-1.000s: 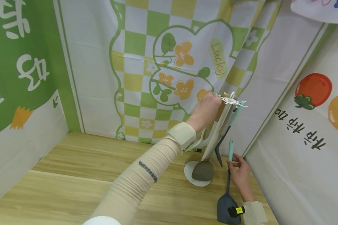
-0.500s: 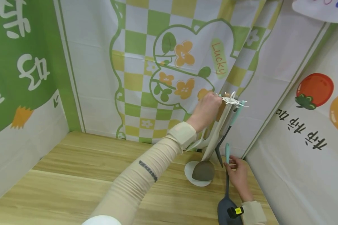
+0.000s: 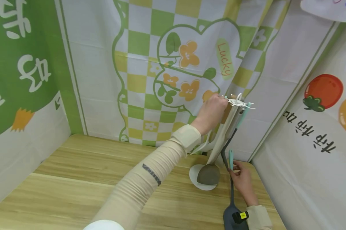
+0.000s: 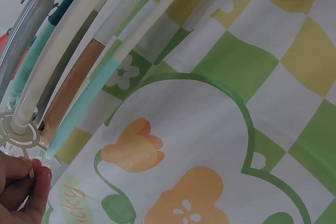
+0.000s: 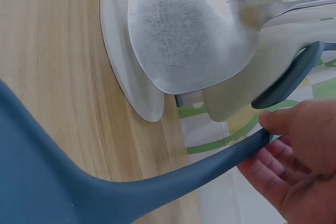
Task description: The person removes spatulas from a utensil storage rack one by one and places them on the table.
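Note:
A white rack (image 3: 237,102) with hooks carries several hanging utensils over a round white base (image 3: 194,175). My left hand (image 3: 213,110) pinches one of the rack's hook arms, as the left wrist view shows beside the rack ring (image 4: 22,135). To the lower right, my right hand (image 3: 242,179) holds a dark blue turner (image 3: 233,215) by its mint handle (image 3: 231,159), the blade hanging low. In the right wrist view, thumb and fingers of my right hand (image 5: 299,156) grip the blue shaft (image 5: 194,174), near a hanging metal turner (image 5: 191,32).
The wooden table (image 3: 89,179) extends left of the rack. A checkered cloth (image 3: 138,86) hangs behind it, and a printed white wall (image 3: 305,166) stands close on the right. A mint-handled utensil (image 3: 242,118) hangs above my right hand.
My right hand has moved slightly left and down with the blue turner, bringing its handle top near the hanging dark utensil. My left hand has stayed on the rack.

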Demonstrator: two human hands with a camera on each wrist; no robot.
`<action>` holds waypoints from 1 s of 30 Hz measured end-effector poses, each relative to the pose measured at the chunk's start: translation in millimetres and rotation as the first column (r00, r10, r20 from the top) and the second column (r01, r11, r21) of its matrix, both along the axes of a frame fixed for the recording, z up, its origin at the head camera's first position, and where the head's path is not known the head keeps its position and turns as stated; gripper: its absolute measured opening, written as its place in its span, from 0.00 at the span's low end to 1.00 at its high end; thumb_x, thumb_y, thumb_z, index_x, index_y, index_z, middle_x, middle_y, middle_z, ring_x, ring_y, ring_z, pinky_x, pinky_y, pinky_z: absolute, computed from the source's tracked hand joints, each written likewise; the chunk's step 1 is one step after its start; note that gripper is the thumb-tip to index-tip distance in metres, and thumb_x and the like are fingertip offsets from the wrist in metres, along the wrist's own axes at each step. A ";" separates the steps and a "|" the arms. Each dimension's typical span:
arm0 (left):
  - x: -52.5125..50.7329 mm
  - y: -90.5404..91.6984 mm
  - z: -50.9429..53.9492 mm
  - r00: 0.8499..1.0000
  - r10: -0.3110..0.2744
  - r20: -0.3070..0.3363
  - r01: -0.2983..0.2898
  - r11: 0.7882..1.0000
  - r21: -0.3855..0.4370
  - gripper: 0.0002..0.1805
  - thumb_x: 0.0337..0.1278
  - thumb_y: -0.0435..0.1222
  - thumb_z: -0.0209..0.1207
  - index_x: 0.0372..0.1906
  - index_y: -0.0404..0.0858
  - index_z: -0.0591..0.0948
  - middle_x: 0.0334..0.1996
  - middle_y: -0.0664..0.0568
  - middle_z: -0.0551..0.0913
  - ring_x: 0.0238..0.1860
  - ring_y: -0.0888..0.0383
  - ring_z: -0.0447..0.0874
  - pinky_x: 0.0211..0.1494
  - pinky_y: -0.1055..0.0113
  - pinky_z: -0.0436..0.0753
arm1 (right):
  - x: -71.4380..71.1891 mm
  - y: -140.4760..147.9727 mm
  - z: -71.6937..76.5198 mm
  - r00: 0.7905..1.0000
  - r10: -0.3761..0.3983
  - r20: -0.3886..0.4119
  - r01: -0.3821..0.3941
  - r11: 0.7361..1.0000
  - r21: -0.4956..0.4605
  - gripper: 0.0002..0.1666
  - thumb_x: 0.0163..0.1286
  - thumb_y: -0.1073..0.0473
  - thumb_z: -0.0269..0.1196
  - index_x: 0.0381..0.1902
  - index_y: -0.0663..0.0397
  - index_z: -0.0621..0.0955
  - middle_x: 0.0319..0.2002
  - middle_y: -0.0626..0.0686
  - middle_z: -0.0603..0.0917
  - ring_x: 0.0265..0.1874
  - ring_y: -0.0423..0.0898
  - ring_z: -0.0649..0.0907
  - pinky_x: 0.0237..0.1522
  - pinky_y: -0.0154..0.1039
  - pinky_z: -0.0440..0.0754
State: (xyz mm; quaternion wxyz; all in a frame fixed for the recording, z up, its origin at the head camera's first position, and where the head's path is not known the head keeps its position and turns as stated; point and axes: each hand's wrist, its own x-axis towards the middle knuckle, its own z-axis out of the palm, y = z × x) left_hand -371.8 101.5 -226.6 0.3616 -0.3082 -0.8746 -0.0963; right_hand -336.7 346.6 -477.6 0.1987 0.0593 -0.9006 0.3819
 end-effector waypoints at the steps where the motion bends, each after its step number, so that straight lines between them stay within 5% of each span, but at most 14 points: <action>1: 0.2 0.4 -0.3 1.000 0.001 -0.002 -0.001 1.000 -0.002 0.12 0.70 0.23 0.55 0.45 0.36 0.87 0.44 0.48 0.89 0.46 0.56 0.85 0.49 0.73 0.85 | 0.3 0.3 -0.6 1.000 -0.002 0.013 0.002 1.000 0.004 0.24 0.67 0.73 0.65 0.61 0.73 0.77 0.40 0.70 0.86 0.25 0.45 0.84 0.24 0.31 0.82; 12: 0.6 1.4 -1.1 1.000 0.010 -0.014 -0.010 1.000 -0.011 0.12 0.70 0.23 0.54 0.45 0.36 0.87 0.43 0.49 0.89 0.44 0.56 0.85 0.50 0.70 0.84 | -0.3 2.5 -6.9 0.992 -0.021 0.123 0.016 0.999 0.040 0.25 0.69 0.69 0.65 0.62 0.74 0.75 0.41 0.69 0.85 0.28 0.49 0.85 0.26 0.32 0.81; 30: 3.3 1.2 -0.1 0.999 0.037 -0.005 -0.037 0.999 -0.027 0.12 0.69 0.24 0.56 0.46 0.37 0.87 0.45 0.50 0.89 0.47 0.56 0.85 0.53 0.70 0.83 | -7.5 8.0 -15.8 0.988 -0.024 0.151 0.013 0.997 0.073 0.26 0.70 0.67 0.64 0.62 0.75 0.74 0.41 0.70 0.85 0.33 0.58 0.88 0.29 0.35 0.84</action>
